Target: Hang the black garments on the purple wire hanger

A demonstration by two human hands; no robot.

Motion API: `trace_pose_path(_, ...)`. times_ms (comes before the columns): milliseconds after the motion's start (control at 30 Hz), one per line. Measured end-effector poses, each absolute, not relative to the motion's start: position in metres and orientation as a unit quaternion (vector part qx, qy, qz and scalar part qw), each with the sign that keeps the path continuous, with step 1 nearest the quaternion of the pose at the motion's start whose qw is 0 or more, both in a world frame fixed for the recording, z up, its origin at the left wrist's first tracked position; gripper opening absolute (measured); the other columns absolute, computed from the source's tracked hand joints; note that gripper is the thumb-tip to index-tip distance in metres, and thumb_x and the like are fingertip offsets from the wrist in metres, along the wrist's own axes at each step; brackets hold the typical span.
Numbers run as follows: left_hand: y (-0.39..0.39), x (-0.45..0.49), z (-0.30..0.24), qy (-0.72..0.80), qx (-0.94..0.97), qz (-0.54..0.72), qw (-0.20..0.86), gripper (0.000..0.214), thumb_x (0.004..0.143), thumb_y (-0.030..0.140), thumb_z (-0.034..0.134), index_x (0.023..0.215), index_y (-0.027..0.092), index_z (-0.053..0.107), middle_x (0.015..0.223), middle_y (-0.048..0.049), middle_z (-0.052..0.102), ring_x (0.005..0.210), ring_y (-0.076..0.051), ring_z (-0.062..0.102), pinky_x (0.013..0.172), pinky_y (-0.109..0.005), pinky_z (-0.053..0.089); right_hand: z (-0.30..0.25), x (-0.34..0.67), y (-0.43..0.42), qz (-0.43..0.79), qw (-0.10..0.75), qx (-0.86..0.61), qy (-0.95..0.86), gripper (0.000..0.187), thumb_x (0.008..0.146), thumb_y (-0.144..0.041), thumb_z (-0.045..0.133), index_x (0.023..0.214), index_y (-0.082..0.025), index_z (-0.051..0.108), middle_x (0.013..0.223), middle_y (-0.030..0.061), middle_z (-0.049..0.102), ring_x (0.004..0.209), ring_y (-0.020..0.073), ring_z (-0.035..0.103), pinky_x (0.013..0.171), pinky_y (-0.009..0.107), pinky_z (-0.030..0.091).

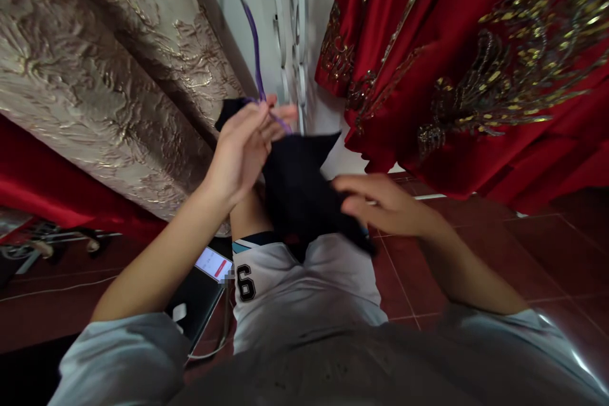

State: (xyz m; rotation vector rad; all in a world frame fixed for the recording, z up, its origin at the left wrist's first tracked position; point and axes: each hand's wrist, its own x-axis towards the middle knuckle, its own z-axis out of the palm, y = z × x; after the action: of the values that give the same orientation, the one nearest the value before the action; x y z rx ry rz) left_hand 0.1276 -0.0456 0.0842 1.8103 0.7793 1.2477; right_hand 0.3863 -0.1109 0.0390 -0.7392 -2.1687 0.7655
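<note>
My left hand (245,143) is raised in front of me, its fingers pinched on a purple hanger (257,54) and the top of a black garment (299,184). The hanger curves up against the pale wall. The black cloth hangs down over my lap. My right hand (380,203) lies on the lower part of the black garment, fingers stretched and a little blurred by motion. Below both hands are my white shorts (304,285) with a black number on them.
A gold embroidered cloth (104,63) hangs at the left. A red garment with gold embroidery (476,63) hangs at the right. A laptop (200,298) with a cable lies on the dark red tiled floor (499,247) beside my left leg.
</note>
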Motion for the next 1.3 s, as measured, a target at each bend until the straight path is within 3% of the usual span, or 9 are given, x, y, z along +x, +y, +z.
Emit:
trace_pose_path(67,-0.063,0.118,0.078,0.342,0.676,0.42,0.499,0.027,0.101,0.035,0.047,0.115,0.02,0.064,0.095,-0.0088,0.071,0.073,-0.017,0.07,0.07,-0.035,0.062,0.03,0.377,-0.105,0.301,0.282,-0.244,-0.878,0.027,0.102,-0.043,0.055,0.114,-0.025,0.071,0.1,0.0042,0.071,0.091,0.0177,0.067,0.086,0.032,0.055)
trace_pose_path(200,-0.092,0.081,0.074,0.39,0.723,0.222,0.525,0.027,0.091,0.034,0.064,0.115,0.023,0.072,0.067,-0.0027,0.064,0.042,-0.01,0.045,0.038,-0.025,0.036,0.001,0.384,-0.068,0.192,0.414,-0.362,-0.813,0.051,0.095,-0.049,0.065,0.141,-0.026,0.058,0.144,0.0114,0.058,0.137,0.0271,0.053,0.116,0.045,0.043)
trace_pose_path(300,-0.089,0.053,0.078,0.383,0.788,0.191,0.443,0.018,0.091,0.032,0.063,0.097,0.026,0.079,0.068,-0.0047,0.068,0.056,-0.015,0.06,0.046,-0.025,0.044,-0.019,0.392,-0.052,0.244,0.376,-0.395,-0.802,0.061,0.087,-0.056,0.073,0.138,-0.023,0.063,0.143,0.0126,0.06,0.138,0.0311,0.053,0.116,0.049,0.044)
trace_pose_path(400,-0.065,0.037,0.081,0.401,0.774,0.298,0.389,0.011,0.086,0.028,0.07,0.093,0.026,0.079,0.076,-0.0055,0.073,0.058,-0.016,0.063,0.048,-0.026,0.047,-0.026,0.395,-0.049,0.423,0.306,-0.398,-0.755,0.046,0.091,-0.063,0.063,0.095,-0.019,0.077,0.091,0.0065,0.075,0.089,0.0236,0.071,0.081,0.037,0.059)
trace_pose_path(467,-0.045,0.036,0.081,0.404,0.75,0.39,0.35,0.02,0.082,0.028,0.078,0.102,0.026,0.077,0.085,-0.0054,0.075,0.063,-0.016,0.065,0.054,-0.029,0.052,-0.022,0.396,-0.042,0.47,0.375,-0.413,-0.684,0.05,0.087,-0.068,0.066,0.086,-0.019,0.075,0.076,0.0039,0.072,0.073,0.0202,0.069,0.066,0.032,0.057)
trace_pose_path(633,-0.022,0.055,0.082,0.335,0.734,0.584,0.087,0.045,0.09,0.043,0.077,0.129,0.027,0.062,0.125,-0.0053,0.068,0.117,-0.024,0.064,0.103,-0.045,0.053,0.022,0.404,0.016,0.33,0.607,-0.423,-0.585,0.058,0.08,-0.079,0.066,0.103,-0.025,0.071,0.091,0.0052,0.075,0.101,0.0244,0.071,0.086,0.039,0.06)
trace_pose_path(733,-0.03,0.07,0.08,0.32,0.746,0.582,-0.054,0.041,0.102,0.041,0.059,0.142,0.029,0.054,0.126,-0.0063,0.063,0.116,-0.024,0.063,0.107,-0.044,0.049,0.048,0.413,0.048,0.308,0.648,-0.427,-0.55,0.057,0.088,-0.078,0.056,0.105,-0.025,0.068,0.101,0.0072,0.075,0.116,0.0226,0.066,0.099,0.041,0.055)
trace_pose_path(1000,-0.047,0.092,0.024,0.394,0.875,0.28,0.035,0.048,0.1,0.033,0.055,0.148,0.025,0.049,0.103,-0.0071,0.073,0.081,-0.022,0.071,0.078,-0.033,0.057,-0.005,0.429,0.008,0.263,0.697,-0.424,-0.514,0.049,0.095,-0.068,0.051,0.112,-0.025,0.064,0.117,0.0104,0.072,0.118,0.0262,0.067,0.093,0.042,0.058)
trace_pose_path(1300,-0.046,0.128,-0.019,0.442,0.708,0.536,0.131,0.022,0.1,0.038,0.062,0.115,0.023,0.067,0.085,-0.0023,0.071,0.078,-0.018,0.072,0.08,-0.03,0.058,-0.069,0.356,-0.079,0.033,0.764,-0.529,-0.369,0.043,0.1,-0.051,0.047,0.138,-0.029,0.05,0.141,0.0095,0.054,0.139,0.0264,0.048,0.11,0.045,0.045)
